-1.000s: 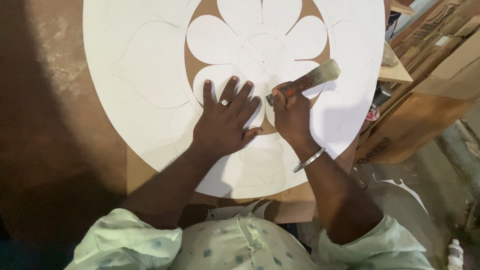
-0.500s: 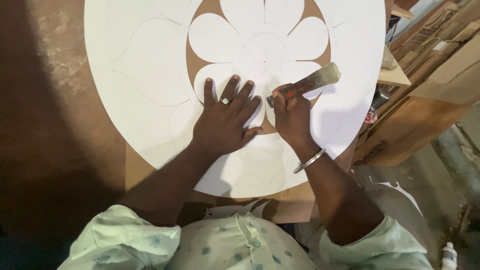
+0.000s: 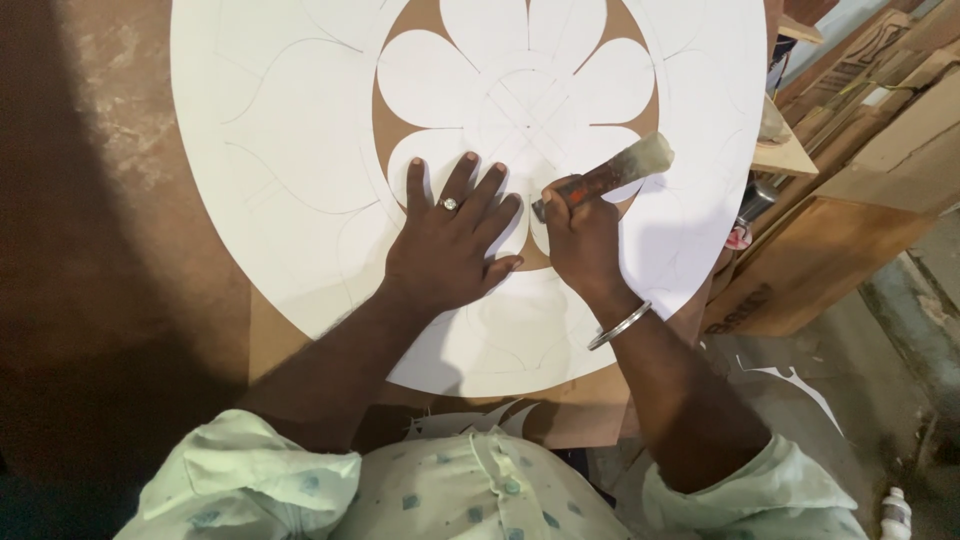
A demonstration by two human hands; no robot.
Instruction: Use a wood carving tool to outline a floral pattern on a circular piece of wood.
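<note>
A large round white sheet (image 3: 280,150) lies on a brown board (image 3: 280,340). A flower shape with several petals (image 3: 520,70) is cut in its middle, with brown showing around the petals. My left hand (image 3: 450,240), with a ring on one finger, presses flat on the sheet just below the flower, fingers spread. My right hand (image 3: 585,240) is closed around a cutting knife (image 3: 610,175) with a worn pale handle. The knife's tip meets the sheet between the two lower petals, right beside my left fingertips. A metal bangle (image 3: 620,325) sits on my right wrist.
Stacked wooden boards and boxes (image 3: 850,200) stand at the right. White paper offcuts (image 3: 790,385) lie on the grey floor near my right elbow. A small white bottle (image 3: 895,512) stands at the bottom right corner. Brown floor (image 3: 90,300) lies to the left.
Both hands stay nearly in the same place on the sheet. The knife handle has shifted only slightly.
</note>
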